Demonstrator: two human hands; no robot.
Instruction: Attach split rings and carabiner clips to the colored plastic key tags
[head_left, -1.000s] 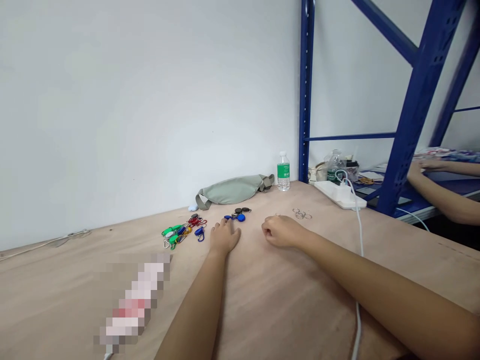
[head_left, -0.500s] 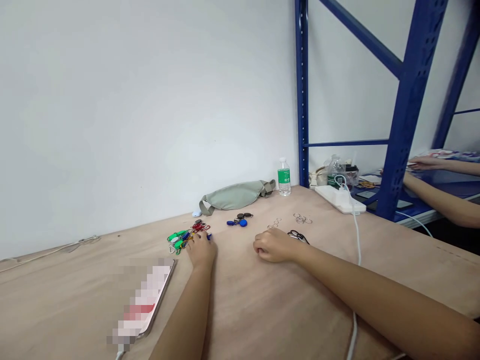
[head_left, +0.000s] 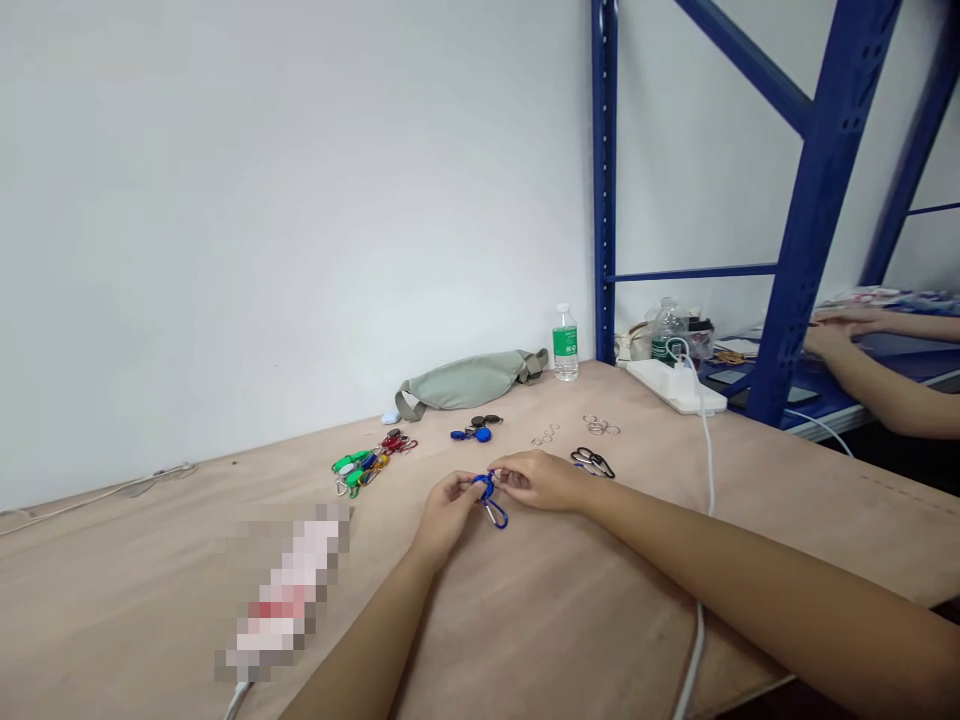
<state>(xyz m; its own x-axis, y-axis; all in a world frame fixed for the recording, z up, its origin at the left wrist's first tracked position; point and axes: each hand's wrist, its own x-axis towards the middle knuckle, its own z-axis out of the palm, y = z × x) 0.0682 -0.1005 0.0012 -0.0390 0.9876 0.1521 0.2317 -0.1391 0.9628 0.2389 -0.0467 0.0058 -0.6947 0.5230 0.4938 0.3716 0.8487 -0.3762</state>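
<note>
Your hands: two, your left hand [head_left: 448,518] and your right hand [head_left: 538,480], both on one blue carabiner [head_left: 493,513]. On the wooden table [head_left: 562,620]: one heap of coloured carabiners [head_left: 367,463], one tangle of black carabiners [head_left: 592,462], two clusters of metal split rings [head_left: 600,425], one group of key fobs [head_left: 474,432], one waist bag [head_left: 469,385], one blurred phone [head_left: 285,590], one power strip [head_left: 671,387], one water bottle [head_left: 565,345]. Beyond the table: a second water bottle [head_left: 666,333], two co-worker's hands [head_left: 832,330].

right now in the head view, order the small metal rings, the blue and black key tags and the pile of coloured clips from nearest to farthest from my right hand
From your right hand:
1. small metal rings, just ahead of it
2. blue and black key tags, ahead and to the left
3. pile of coloured clips, farthest left
</note>
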